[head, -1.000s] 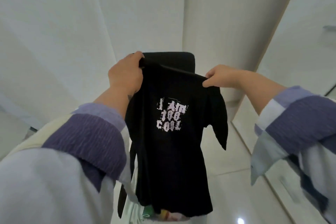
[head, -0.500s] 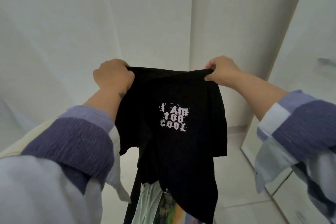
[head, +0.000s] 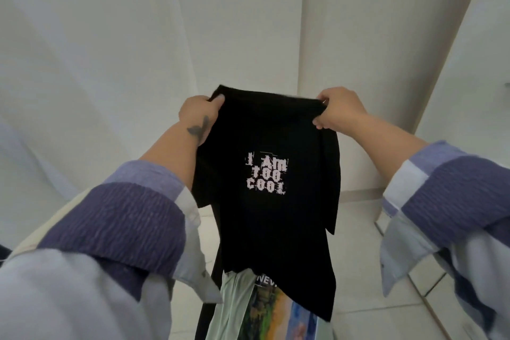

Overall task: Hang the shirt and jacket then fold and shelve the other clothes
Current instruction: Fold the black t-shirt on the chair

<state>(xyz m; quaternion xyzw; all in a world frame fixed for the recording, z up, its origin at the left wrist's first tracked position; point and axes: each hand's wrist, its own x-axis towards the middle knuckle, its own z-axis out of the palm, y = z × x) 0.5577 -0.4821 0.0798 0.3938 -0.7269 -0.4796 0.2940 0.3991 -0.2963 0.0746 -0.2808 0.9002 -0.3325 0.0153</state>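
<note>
A black T-shirt [head: 276, 229] with white lettering hangs in front of me, held up by its top edge. My left hand [head: 197, 116] grips the top left corner and my right hand [head: 338, 112] grips the top right corner, both closed on the cloth. The shirt's sleeves droop at the sides and its hem falls unevenly toward the bottom. Under the hem, a pale green garment [head: 234, 306] with a colourful printed picture [head: 265, 312] shows.
White walls [head: 110, 50] and a corner pillar [head: 372, 22] stand ahead. A pale tiled floor [head: 358, 284] lies below. A white cupboard door [head: 483, 50] with a handle runs along the right edge.
The view has tilted down and both hands have lowered with the shirt. My left hand has turned so its thumb lies over the shirt's top edge. More of the green garment shows.
</note>
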